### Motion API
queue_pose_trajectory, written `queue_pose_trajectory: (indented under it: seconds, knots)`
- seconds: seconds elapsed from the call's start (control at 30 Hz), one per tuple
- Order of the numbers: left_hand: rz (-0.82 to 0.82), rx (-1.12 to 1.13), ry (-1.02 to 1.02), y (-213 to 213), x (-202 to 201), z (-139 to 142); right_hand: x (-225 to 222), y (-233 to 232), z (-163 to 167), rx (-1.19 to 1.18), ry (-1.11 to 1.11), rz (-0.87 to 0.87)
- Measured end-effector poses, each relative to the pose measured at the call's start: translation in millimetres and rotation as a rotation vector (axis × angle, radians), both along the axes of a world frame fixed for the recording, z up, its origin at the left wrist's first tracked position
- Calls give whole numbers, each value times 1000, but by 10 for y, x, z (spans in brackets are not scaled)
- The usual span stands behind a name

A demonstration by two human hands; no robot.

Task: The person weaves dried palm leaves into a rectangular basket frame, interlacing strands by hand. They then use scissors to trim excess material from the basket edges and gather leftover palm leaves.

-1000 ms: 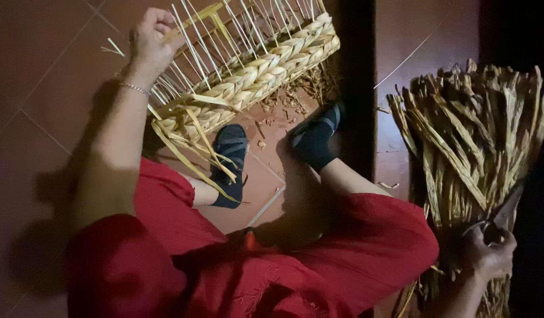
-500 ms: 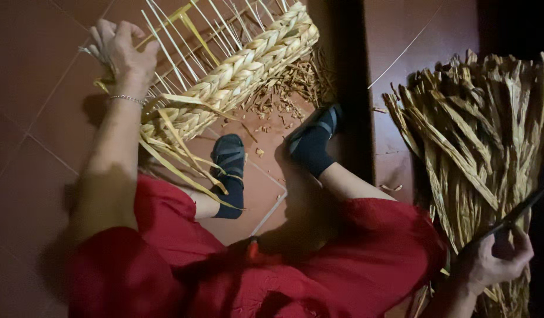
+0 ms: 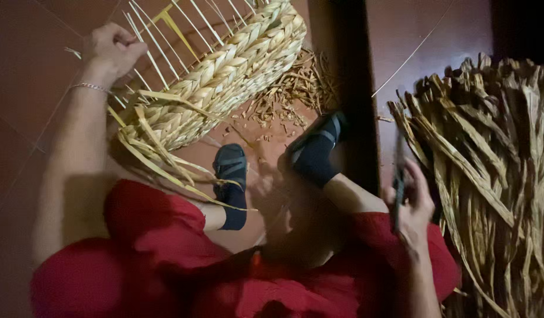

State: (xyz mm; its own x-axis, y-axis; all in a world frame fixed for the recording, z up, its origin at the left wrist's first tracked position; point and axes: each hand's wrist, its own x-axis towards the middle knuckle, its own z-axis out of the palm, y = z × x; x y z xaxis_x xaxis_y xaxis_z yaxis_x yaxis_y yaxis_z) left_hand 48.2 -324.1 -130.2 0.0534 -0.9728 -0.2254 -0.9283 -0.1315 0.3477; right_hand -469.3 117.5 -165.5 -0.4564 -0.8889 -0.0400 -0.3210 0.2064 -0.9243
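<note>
Your left hand point(image 3: 110, 50) is closing into a fist around the thin upright stakes point(image 3: 166, 35) at the near edge of the woven basket point(image 3: 225, 82) — fingers wrapped tight, a thin bracelet point(image 3: 89, 87) sitting at the wrist. The basket is lying tilted on the red tile floor point(image 3: 25, 70), its thick braided band running diagonally from upper right down to lower left, loose flat strands point(image 3: 166, 162) trailing off the low end toward your knee.

Your right hand point(image 3: 414, 206) is curling shut on a dark slim tool point(image 3: 397, 176) — looks like scissors or a knife, I cannot tell which — blade end pointing up. It is hovering just beside the bundle of dried leaves point(image 3: 490, 176) that is filling the right side of the view, near but not clearly touching.

Your feet in dark sandals point(image 3: 310, 150) are resting on the floor between basket and bundle, with a scatter of straw scraps point(image 3: 289, 97) lying just past them under the basket's edge. Red clothing point(image 3: 166, 265) is covering the lower view.
</note>
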Motion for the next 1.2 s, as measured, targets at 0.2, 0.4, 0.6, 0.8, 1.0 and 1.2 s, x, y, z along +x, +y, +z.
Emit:
queue_pose_trajectory:
  seconds: [0.2,0.4,0.6,0.8,1.0,1.2]
  knots:
    - [-74,-74,93,85,105,-168,128,-1176,135,-30,626,258]
    - [-145,-276,306,189,343,-448,219,-1914,15,-219,866,331]
    - [-224,-307,403,291,335,-483,120,-2128,-152,-145,1011,360]
    - [-247,-289,341,437,274,-279,72,-2263,-212,-201,923,441]
    - [-241,-295,371,426,201,-244,114,-2424,-276,-143,987,479]
    - [-223,-287,360,446,232,-279,102,-2470,-327,-215,1009,520]
